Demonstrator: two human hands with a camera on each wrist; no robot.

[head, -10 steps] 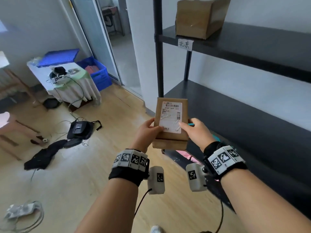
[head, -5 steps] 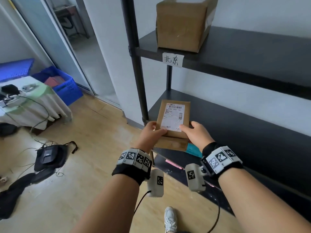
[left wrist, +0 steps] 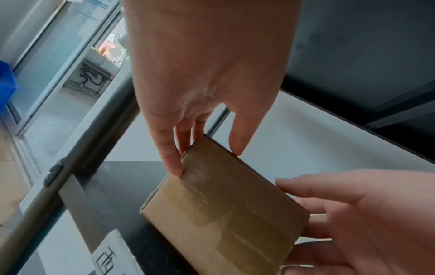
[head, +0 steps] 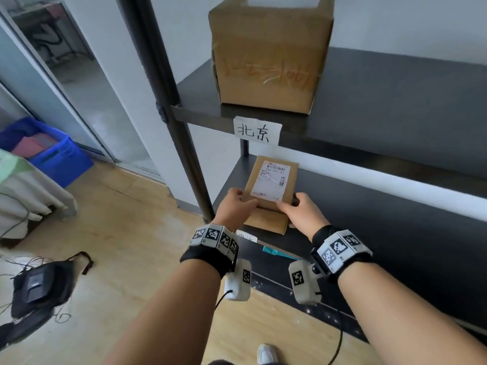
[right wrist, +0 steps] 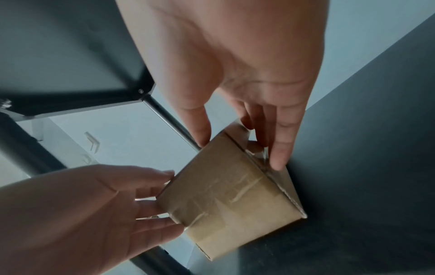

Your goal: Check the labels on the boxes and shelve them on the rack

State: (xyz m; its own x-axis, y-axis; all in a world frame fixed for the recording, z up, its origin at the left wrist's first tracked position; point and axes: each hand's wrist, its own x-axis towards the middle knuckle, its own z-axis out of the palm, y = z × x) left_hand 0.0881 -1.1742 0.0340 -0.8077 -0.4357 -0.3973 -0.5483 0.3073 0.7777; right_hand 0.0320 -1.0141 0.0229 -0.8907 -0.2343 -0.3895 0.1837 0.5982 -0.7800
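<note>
A small flat cardboard box (head: 271, 191) with a white shipping label (head: 271, 180) on top is held over the front left of the rack's middle shelf (head: 369, 219). My left hand (head: 235, 206) grips its left near corner and my right hand (head: 300, 209) grips its right near corner. In the left wrist view the left hand (left wrist: 202, 148) pinches the box (left wrist: 226, 204) with thumb on top. The right wrist view shows the right hand (right wrist: 237, 147) holding the box (right wrist: 230, 199) at its edge. A larger taped box (head: 268, 54) stands on the upper shelf (head: 395, 96) above a handwritten paper tag (head: 257, 130).
The black rack post (head: 171, 101) stands just left of the held box. A second paper tag (left wrist: 110, 258) hangs on the middle shelf's front edge. A blue crate (head: 50, 151), a cloth-covered table (head: 23, 196) and a black bag with cables (head: 39, 285) lie on the wooden floor at left.
I have stepped closer to the rack. Both hands have carried the small box forward and over the front of the middle shelf.
</note>
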